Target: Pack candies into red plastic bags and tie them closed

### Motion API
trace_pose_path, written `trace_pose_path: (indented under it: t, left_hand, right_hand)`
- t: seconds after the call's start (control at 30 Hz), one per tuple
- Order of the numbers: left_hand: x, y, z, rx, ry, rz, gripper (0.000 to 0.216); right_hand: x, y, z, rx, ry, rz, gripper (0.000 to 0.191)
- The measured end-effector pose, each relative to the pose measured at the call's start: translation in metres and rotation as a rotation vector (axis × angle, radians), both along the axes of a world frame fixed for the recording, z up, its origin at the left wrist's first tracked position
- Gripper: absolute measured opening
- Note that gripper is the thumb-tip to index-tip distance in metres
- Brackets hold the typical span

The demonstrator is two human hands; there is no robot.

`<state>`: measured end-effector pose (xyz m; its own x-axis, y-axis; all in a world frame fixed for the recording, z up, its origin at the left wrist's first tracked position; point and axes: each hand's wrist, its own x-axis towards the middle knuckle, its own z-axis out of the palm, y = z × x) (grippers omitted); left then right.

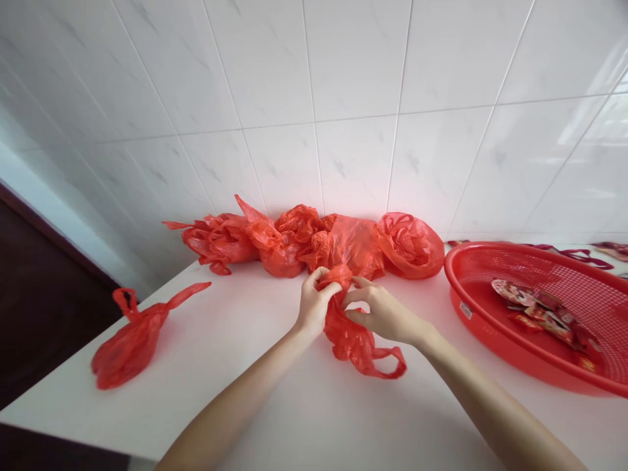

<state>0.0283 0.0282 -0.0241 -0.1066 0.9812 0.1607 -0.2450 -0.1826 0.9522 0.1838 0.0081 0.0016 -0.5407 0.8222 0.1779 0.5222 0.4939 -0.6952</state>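
Note:
My left hand point(314, 302) and my right hand point(377, 311) both pinch the top of a crumpled red plastic bag point(350, 337) over the middle of the white counter point(235, 366). The bag hangs down between my wrists, its handle loop lying on the counter. Fingers of both hands are closed on the bag's upper edge.
A row of knotted red plastic bags point(304, 242) lies along the tiled wall behind my hands. Another tied red bag point(132, 340) rests near the counter's left edge. A red mesh basket point(540, 340) holding several small packets point(544, 311) stands at the right.

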Motion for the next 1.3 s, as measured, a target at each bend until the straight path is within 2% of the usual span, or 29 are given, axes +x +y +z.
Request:
trace_pose_path:
  t: [0.1,0.2,0.3,0.4,0.5,0.6,0.73,0.8,0.87,0.93,1.07,1.17,1.23,1.3]
  left_hand:
    - [0.004,0.000,0.001,0.011,-0.039,0.073,0.026]
    - [0.009,0.001,0.003,0.027,-0.108,0.140,0.021]
    - [0.012,0.002,0.004,-0.004,-0.200,0.174,0.019]
    - [0.014,0.003,0.005,-0.043,-0.264,0.198,0.020]
    - [0.014,0.004,0.008,-0.088,-0.319,0.178,0.022]
    - [0.012,0.005,0.010,-0.195,-0.400,0.137,0.026]
    - [0.003,0.003,0.008,-0.339,-0.400,0.085,0.023]
    - [-0.004,-0.001,0.003,-0.367,-0.330,-0.005,0.018]
    - [-0.014,-0.005,-0.002,-0.363,-0.214,-0.078,0.025]
    - [-0.028,-0.006,-0.006,-0.335,-0.073,-0.078,0.029]
    - [-0.063,0.000,-0.009,-0.191,0.261,0.129,0.027]
    - [-0.085,0.005,-0.003,-0.022,0.532,0.276,0.031]
    - [-0.089,0.000,0.007,0.103,0.674,0.309,0.036]
    - [-0.085,-0.012,0.019,0.291,0.777,0.268,0.048]
  right_hand:
    - [-0.006,-0.004,-0.001,-0.022,0.069,-0.019,0.015]
    - [-0.011,-0.005,-0.005,0.049,0.131,-0.042,0.014]
    - [-0.014,-0.006,-0.010,0.106,0.099,-0.061,0.015]
    - [-0.018,-0.010,-0.011,0.167,-0.042,-0.133,0.016]
    - [-0.021,-0.011,-0.011,0.197,-0.271,-0.250,0.020]
    - [-0.021,-0.005,-0.014,0.126,-0.455,-0.337,0.034]
    - [-0.012,0.012,-0.019,0.034,-0.506,-0.419,0.050]
    - [-0.005,0.019,-0.019,0.057,-0.556,-0.544,0.046]
    - [0.002,0.024,-0.016,0.082,-0.638,-0.647,0.035]
    - [0.009,0.025,-0.011,0.063,-0.708,-0.675,0.029]
    - [0.021,0.026,-0.001,-0.015,-0.770,-0.618,0.042]
    - [0.028,0.025,0.006,-0.022,-0.764,-0.553,0.041]
    - [0.031,0.024,0.008,-0.021,-0.751,-0.497,0.041]
    - [0.031,0.021,0.009,-0.020,-0.737,-0.440,0.044]
